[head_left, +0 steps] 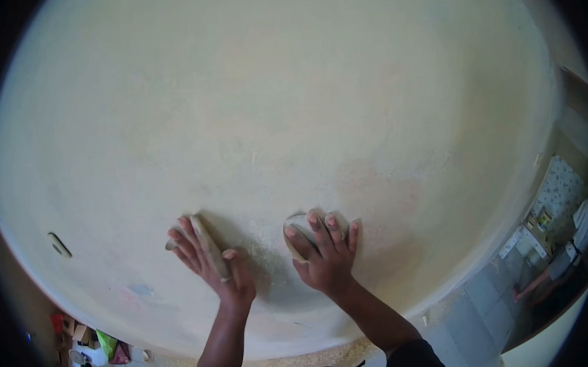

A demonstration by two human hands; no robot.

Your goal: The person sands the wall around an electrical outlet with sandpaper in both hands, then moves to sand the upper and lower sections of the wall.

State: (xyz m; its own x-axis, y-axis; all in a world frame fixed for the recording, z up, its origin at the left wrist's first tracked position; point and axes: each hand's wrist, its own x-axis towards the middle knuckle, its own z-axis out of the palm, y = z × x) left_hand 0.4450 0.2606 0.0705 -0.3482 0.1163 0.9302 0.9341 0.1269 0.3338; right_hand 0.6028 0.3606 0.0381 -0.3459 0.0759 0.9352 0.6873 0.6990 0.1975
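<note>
Both my hands press against a large cream-coloured wall [278, 104]. My left hand [208, 262] lies with its fingers spread over a long, narrow grey block [207, 245] and holds it flat against the wall. My right hand [327, 254] presses a small, pale, curved sheet that looks like sandpaper [293, 239] onto the wall; its edge shows past my fingertips. About a hand's width of wall separates the two hands. Pale dust speckles the wall between and below them.
A small dark oval mark [60, 245] and a faint blue patch [142, 288] sit on the wall at lower left. Clutter [93, 352] lies on the floor at bottom left. Grey floor tiles [489, 303] and another person [556, 270] are at the right.
</note>
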